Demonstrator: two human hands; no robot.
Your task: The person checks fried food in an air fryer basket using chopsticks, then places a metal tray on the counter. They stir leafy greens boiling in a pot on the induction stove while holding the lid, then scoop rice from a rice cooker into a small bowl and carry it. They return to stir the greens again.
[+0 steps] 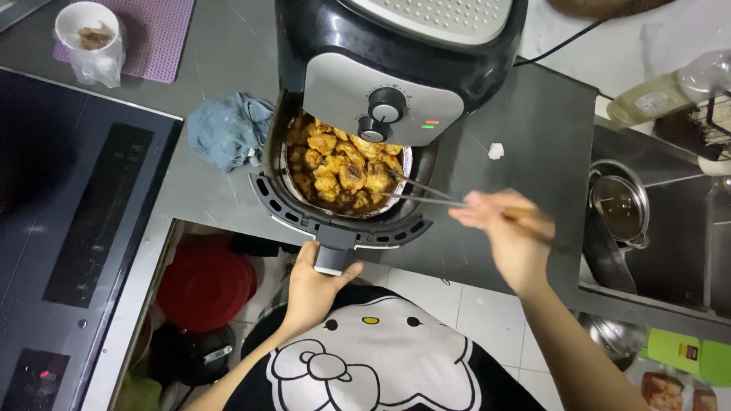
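Observation:
A black air fryer (396, 53) stands on the grey counter with its basket (293, 209) pulled partway out. Browned chicken pieces (343, 167) fill the foil-lined basket. My left hand (316, 281) grips the basket handle (333, 257) from below. Held out to the right of the basket, my right hand (506, 228) is closed on a pair of metal chopsticks (422, 194), whose tips reach the right side of the chicken pieces.
A blue cloth (228, 129) lies left of the fryer. A black cooktop (68, 221) fills the left. A lined cup (90, 38) sits on a purple mat. A steel pot with lid (618, 205) sits in the sink at right. Red lids (205, 281) lie below the counter.

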